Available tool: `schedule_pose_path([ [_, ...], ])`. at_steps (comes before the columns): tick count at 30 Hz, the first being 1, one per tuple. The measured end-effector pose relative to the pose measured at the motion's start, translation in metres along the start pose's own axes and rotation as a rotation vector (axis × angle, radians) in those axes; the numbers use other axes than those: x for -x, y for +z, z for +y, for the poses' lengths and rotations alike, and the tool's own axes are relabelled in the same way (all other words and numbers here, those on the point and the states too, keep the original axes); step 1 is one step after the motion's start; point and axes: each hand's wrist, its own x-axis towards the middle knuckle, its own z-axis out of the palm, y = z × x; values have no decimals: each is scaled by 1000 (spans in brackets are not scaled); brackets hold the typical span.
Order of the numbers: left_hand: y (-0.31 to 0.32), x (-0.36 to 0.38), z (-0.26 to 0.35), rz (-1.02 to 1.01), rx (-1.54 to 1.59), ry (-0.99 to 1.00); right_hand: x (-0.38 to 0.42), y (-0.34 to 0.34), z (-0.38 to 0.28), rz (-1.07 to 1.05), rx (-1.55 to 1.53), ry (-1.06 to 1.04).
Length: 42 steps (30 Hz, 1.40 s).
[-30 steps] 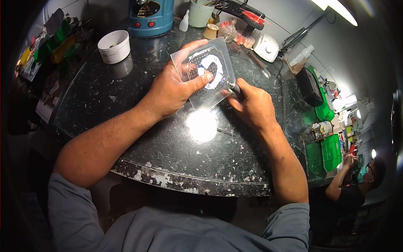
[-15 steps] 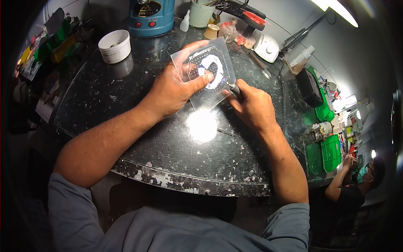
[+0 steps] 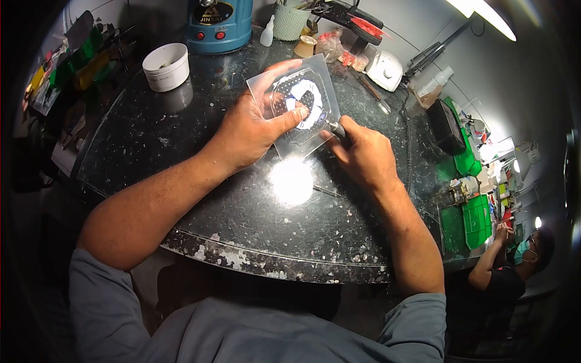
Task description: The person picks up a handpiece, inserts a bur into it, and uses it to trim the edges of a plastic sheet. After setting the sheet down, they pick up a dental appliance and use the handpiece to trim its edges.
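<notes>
My left hand (image 3: 257,124) grips a clear square plastic sheet (image 3: 324,69) above the table, with its thumb lying across the front face. A raised rounded shape with small dots and white glare fills the middle of the sheet. My right hand (image 3: 366,148) is closed around a dark-handled tool (image 3: 339,129). The tool's short metal part meets the sheet near its right edge; its exact kind is hard to make out. The fingers of my left hand behind the sheet show through it in part.
A dark, scuffed table (image 3: 242,212) lies under my hands, with a bright lamp reflection. Toward the back stand a white tub (image 3: 164,69), a blue machine (image 3: 218,30), a woven holder (image 3: 292,23) and a white device (image 3: 385,71). Green baskets (image 3: 477,221) and another person (image 3: 502,266) are at right.
Almost nothing differs. Both hands, the sheet and the tool keep nearly the same position.
</notes>
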Motion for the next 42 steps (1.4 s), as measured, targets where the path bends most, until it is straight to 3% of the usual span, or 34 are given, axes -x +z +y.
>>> schedule_pose_path([
  [25,0,1,-1,58,9,-11,0,1,2,-11,31,-35],
  [28,-6,-1,4,-19,-26,-89,-1,1,7,39,10,-4],
  [33,1,0,10,95,300,-313,-3,-5,9,8,57,44],
  [37,-1,-1,4,142,268,-268,-2,-7,3,1,41,26],
  [42,2,0,-1,78,67,-46,-2,-3,-1,-34,51,26],
])
